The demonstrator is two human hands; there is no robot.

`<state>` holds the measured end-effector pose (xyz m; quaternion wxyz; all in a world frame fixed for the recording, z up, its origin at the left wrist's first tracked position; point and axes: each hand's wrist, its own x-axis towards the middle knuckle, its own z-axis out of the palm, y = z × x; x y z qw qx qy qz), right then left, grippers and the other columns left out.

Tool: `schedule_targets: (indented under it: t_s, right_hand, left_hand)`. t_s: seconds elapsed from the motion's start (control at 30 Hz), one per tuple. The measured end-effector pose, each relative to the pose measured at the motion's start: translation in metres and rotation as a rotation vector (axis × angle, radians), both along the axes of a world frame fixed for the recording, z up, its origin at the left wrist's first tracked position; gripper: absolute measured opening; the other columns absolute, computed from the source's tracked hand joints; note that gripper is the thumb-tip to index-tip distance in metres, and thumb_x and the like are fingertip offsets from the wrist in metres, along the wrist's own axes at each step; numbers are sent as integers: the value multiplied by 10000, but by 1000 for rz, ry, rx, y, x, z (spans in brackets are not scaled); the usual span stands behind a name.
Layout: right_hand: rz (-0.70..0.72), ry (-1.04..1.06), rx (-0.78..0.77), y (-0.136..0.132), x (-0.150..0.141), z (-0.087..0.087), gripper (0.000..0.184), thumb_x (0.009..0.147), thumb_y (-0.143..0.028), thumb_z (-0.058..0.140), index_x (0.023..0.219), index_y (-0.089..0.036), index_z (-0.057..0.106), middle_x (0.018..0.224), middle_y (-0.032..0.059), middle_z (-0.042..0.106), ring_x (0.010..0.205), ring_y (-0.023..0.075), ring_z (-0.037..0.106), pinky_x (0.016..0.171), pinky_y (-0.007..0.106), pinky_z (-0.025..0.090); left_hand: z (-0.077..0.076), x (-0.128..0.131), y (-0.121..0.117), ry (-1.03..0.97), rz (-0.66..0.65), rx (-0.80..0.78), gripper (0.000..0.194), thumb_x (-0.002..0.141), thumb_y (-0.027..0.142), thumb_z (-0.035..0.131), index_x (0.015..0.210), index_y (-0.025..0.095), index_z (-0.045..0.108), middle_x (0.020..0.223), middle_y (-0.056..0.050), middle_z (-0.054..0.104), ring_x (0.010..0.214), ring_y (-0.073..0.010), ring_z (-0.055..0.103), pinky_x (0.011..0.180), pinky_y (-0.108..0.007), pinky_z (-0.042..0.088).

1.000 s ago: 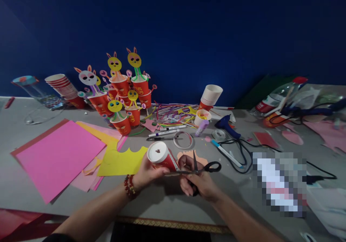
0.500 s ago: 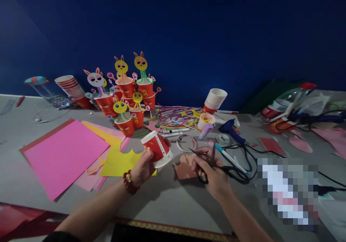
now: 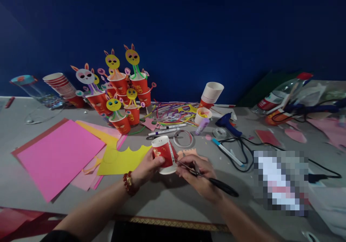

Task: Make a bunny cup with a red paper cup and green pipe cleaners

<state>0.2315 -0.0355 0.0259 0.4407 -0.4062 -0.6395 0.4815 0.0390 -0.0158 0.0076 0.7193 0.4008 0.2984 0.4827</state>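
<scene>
My left hand point(image 3: 148, 166) is wrapped round a red and white paper cup point(image 3: 163, 152), held upside down with its white rim low and its base up. In my right hand point(image 3: 200, 177) are black-handled scissors point(image 3: 196, 173), gripped near the blades, the dark handle sticking out to the right. The blade tips point at the cup's side near the rim; whether they touch or pierce it I cannot tell. Orange paper with a cut edge point(image 3: 189, 152) lies partly hidden behind my right hand. A yellow sheet with scalloped cutouts point(image 3: 119, 162) lies left of the cup.
Decorated cups with bunny faces point(image 3: 120, 121) stand at back left, near a cup stack point(image 3: 61, 87). Pink paper point(image 3: 61, 155) lies left. Pipe cleaners point(image 3: 173, 113), another cup stack point(image 3: 211, 94), a blue glue gun point(image 3: 229, 125) with black cable and a plastic bottle point(image 3: 286, 90) are behind and right.
The cup has turned more upright and moved slightly right and down. My right hand has brought the scissors left to the cup, and the blades have come closer together.
</scene>
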Motion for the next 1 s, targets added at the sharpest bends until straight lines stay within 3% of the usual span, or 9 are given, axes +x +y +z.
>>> schedule_targets:
  t_s: [0.13, 0.37, 0.57, 0.67, 0.73, 0.8, 0.9, 1.0]
  right_hand:
    - [-28, -39, -15, 1, -1, -1, 175, 859, -353, 683, 792, -199, 637, 632, -12, 644, 522, 115, 577, 508, 207, 458]
    - [-10, -58, -130, -2, 1, -5, 254, 907, -457, 622, 866, -206, 604, 624, -11, 612, 516, 113, 527, 475, 208, 389]
    - [131, 303, -314, -1, -6, -15, 314, 886, -513, 640, 875, -234, 498, 555, -100, 467, 417, 69, 387, 544, 252, 487]
    - [179, 454, -355, 2, -6, -14, 297, 875, -479, 665, 863, -235, 498, 482, -120, 432, 387, 68, 338, 522, 253, 475]
    - [115, 554, -338, 5, -4, -10, 280, 864, -463, 675, 854, -235, 513, 422, -132, 382, 370, 73, 292, 484, 239, 436]
    - [-48, 592, -312, 10, -1, -3, 274, 837, -449, 701, 846, -232, 534, 389, -130, 365, 367, 80, 297, 447, 222, 388]
    - [-318, 504, -282, 19, 5, 3, 300, 766, -417, 776, 874, -219, 577, 440, -80, 504, 422, 104, 438, 398, 200, 317]
    - [-396, 402, -278, 26, 8, 2, 325, 709, -414, 819, 837, -195, 615, 548, -30, 628, 457, 98, 504, 399, 192, 344]
  left_hand:
    - [-11, 0, 1, 14, 13, 42, 597, 653, 545, 827, 1057, 154, 627, 951, -103, 734, 860, -265, 698, 801, -361, 530]
    - [-18, -2, 0, 103, 117, 68, 684, 593, 527, 869, 1109, 147, 629, 1025, -113, 718, 912, -268, 674, 845, -387, 525]
    - [-16, -4, -4, 218, 266, 226, 631, 587, 412, 889, 1109, 172, 628, 1050, -100, 702, 965, -271, 654, 894, -402, 516]
    - [-18, -6, -2, 198, 332, 242, 595, 603, 382, 876, 1105, 182, 627, 1045, -89, 702, 962, -264, 654, 877, -386, 525]
    - [-18, -8, 2, 152, 361, 203, 485, 664, 419, 827, 1046, 178, 651, 981, -79, 712, 934, -257, 663, 864, -380, 533]
    - [-16, -9, 6, 45, 322, 173, 469, 715, 514, 754, 1029, 179, 661, 941, -86, 717, 944, -277, 668, 875, -406, 538]
    - [-10, -8, 8, -69, 216, 163, 509, 735, 581, 692, 1071, 199, 666, 992, -115, 717, 1003, -311, 660, 885, -434, 546]
    - [-6, -8, 7, -119, 150, 142, 481, 742, 553, 695, 1084, 215, 676, 1046, -129, 711, 1062, -326, 642, 905, -436, 546]
